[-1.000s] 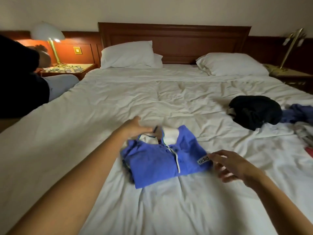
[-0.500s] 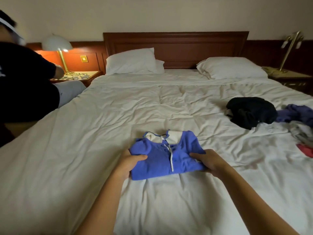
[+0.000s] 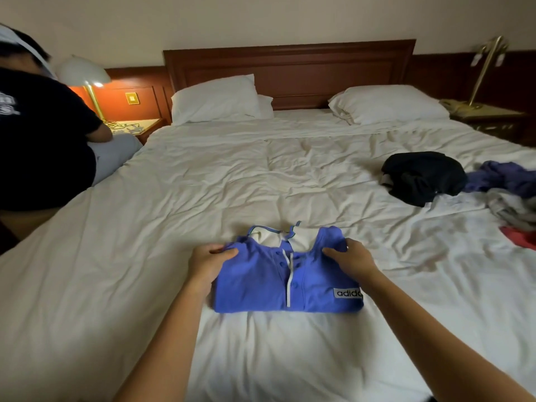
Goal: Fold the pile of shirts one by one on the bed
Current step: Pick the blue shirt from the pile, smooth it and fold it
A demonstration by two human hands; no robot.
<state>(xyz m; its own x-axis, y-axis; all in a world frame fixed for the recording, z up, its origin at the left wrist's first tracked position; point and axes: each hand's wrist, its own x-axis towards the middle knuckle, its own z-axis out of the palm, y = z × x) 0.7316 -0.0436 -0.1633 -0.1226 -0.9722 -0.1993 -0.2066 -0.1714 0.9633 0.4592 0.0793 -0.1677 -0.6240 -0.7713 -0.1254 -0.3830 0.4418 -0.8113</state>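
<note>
A folded blue polo shirt [image 3: 261,282] with a white collar and a logo patch lies on the white bed [image 3: 203,184] in front of me. My left hand [image 3: 207,264] grips its left shoulder edge, thumb on top. My right hand [image 3: 352,259] grips the right shoulder edge the same way. A pile of unfolded shirts lies at the right: a black one [image 3: 422,177], a purple one [image 3: 504,177], a grey one [image 3: 513,207] and a red one [image 3: 519,240].
Another person in a black shirt [image 3: 37,140] sits at the bed's left edge. Two white pillows [image 3: 214,98] [image 3: 388,103] lie against the wooden headboard [image 3: 290,68]. A lit lamp [image 3: 84,74] stands on the left nightstand, a brass lamp [image 3: 487,68] on the right one.
Both hands moved from the shirt's lower sides up to its shoulder edges near the collar. The shirt now lies squarer to me, logo patch showing at its right.
</note>
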